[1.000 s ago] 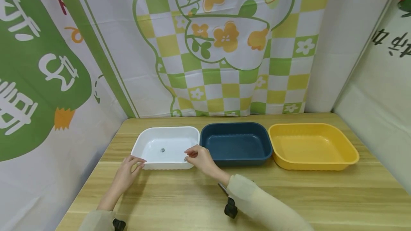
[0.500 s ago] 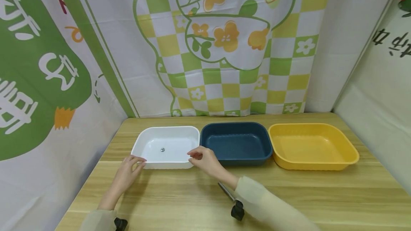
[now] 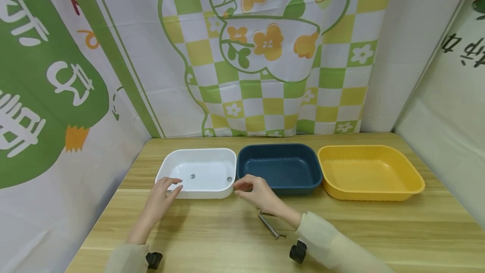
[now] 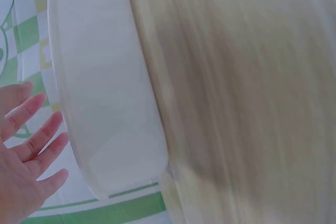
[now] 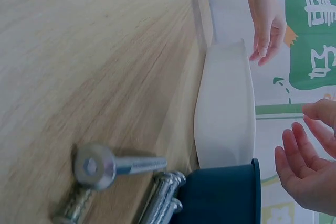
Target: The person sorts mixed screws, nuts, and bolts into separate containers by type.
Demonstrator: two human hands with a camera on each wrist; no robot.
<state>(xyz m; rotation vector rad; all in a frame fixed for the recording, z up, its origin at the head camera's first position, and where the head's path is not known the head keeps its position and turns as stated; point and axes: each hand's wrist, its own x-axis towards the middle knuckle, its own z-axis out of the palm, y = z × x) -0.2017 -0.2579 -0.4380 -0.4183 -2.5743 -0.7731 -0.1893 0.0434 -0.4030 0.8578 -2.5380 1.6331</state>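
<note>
In the white tray (image 3: 208, 180) lie two small round silver metal pieces: one left of the middle (image 3: 192, 176), the other near the right end (image 3: 229, 179). They are too small to tell whether they are nuts. My left hand (image 3: 157, 203), fingers spread, is over the tray's near left rim; the left wrist view shows it holding nothing. Just past the tray's near right corner is my right hand (image 3: 261, 195), in front of the dark blue tray (image 3: 280, 188). Its fingers are loosely bent and apart in the right wrist view, with nothing between them.
Metal bolts (image 3: 270, 226) lie on the wooden table (image 3: 212, 239) below my right forearm; the right wrist view shows several bolts (image 5: 94, 166) close up. A yellow tray (image 3: 371, 195) stands right of the blue one. A printed cloth (image 3: 265, 108) hangs behind.
My right hand let go of a small metal piece, which now lies in the white tray's right end, and moved right. My left hand lifted off the near rim, shifting slightly right.
</note>
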